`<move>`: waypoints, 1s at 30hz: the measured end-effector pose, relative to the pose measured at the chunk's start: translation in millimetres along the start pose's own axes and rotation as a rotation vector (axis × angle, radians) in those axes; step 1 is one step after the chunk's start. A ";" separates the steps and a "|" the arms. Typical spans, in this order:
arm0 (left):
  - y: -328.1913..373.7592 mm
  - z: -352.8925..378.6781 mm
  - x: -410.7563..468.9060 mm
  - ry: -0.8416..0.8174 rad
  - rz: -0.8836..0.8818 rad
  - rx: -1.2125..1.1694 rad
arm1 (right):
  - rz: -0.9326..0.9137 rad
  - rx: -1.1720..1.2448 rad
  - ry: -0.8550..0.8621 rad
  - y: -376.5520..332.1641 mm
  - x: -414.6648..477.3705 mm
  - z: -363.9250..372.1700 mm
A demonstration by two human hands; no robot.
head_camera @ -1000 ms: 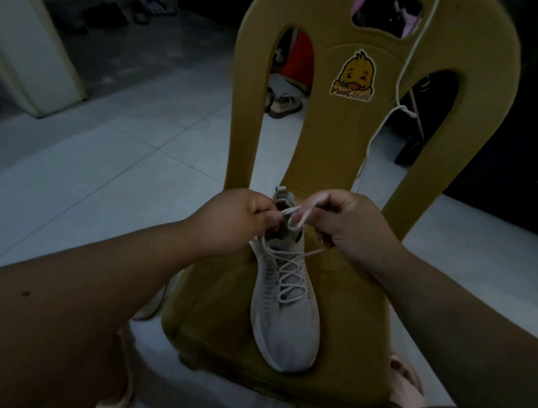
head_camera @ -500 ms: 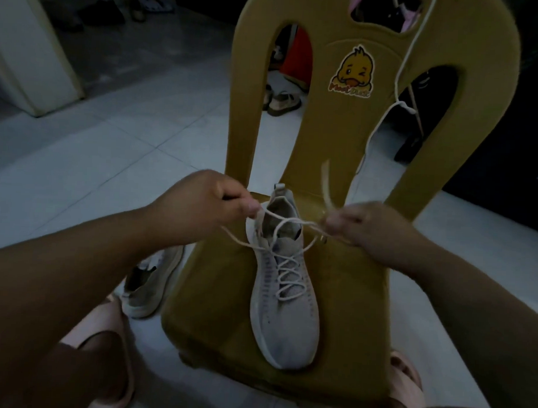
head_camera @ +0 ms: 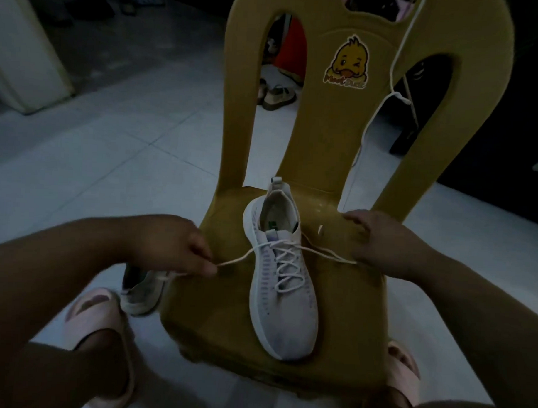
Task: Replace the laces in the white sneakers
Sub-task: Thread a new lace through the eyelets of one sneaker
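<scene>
A white sneaker (head_camera: 284, 296) lies on the seat of a yellow plastic chair (head_camera: 343, 313), toe toward me, with a white lace (head_camera: 285, 265) crossed through its eyelets. My left hand (head_camera: 174, 246) pinches the left lace end and holds it out to the left of the shoe. To the right of the shoe, my right hand (head_camera: 379, 241) holds the right lace end at its lower edge, one finger stretched out. The second sneaker (head_camera: 142, 291) sits on the floor, left of the chair. Another white lace (head_camera: 394, 71) hangs over the chair back.
My feet in pink slippers (head_camera: 102, 323) rest on the tiled floor on both sides of the chair. A pair of sandals (head_camera: 277, 95) shows through the chair back. A white cabinet (head_camera: 22, 58) stands at the far left.
Both hands have moved apart and down from the shoe's collar, drawing the lace ends out to the sides. The shoe's opening is now uncovered.
</scene>
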State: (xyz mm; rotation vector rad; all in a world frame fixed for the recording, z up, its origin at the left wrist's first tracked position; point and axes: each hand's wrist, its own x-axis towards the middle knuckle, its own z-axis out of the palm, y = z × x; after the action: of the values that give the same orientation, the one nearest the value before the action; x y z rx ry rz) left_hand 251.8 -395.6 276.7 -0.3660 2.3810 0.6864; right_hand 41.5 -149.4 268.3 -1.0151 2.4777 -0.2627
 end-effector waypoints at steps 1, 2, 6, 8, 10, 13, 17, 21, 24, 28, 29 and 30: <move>10.2 4.3 6.8 0.057 0.030 0.040 | -0.039 0.041 0.050 -9.4 -0.5 0.1; 20.3 8.9 13.9 0.139 0.050 0.024 | -0.067 0.094 0.059 -20.7 -1.8 1.4; 55.0 31.8 33.7 0.417 0.105 -0.186 | -0.163 0.004 -0.007 -51.6 -4.5 21.1; 60.6 39.3 43.4 0.500 0.104 -0.221 | -0.155 0.037 0.010 -55.7 -4.5 29.0; 62.3 39.5 51.3 0.551 0.082 -0.280 | -0.122 0.103 0.044 -55.3 -2.3 30.9; 65.2 33.8 58.5 0.556 0.091 -0.305 | -0.106 0.141 0.059 -52.4 -2.6 29.4; 61.6 27.1 56.7 0.494 0.093 -0.324 | -0.082 0.150 0.016 -43.2 -2.9 21.9; 47.6 29.7 49.4 0.457 0.081 -0.272 | -0.062 0.199 0.000 -31.0 -4.3 17.9; 41.6 30.6 40.9 0.498 0.170 -0.436 | -0.104 0.279 -0.067 -31.5 -8.2 18.1; 31.5 25.2 31.3 0.398 0.194 -0.118 | -0.121 -0.044 -0.094 -27.7 -4.2 21.0; 28.4 26.9 33.6 0.418 0.136 0.085 | -0.120 -0.148 -0.081 -26.5 -2.5 25.1; 26.1 29.3 35.9 0.474 0.075 0.237 | -0.107 -0.216 -0.047 -25.6 -1.3 29.9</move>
State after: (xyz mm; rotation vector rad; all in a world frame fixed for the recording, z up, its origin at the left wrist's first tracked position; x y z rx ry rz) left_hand 228.0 -360.8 244.3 -0.3691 2.9008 0.3684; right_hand 72.3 -166.9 251.0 -1.2288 2.4513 -0.0033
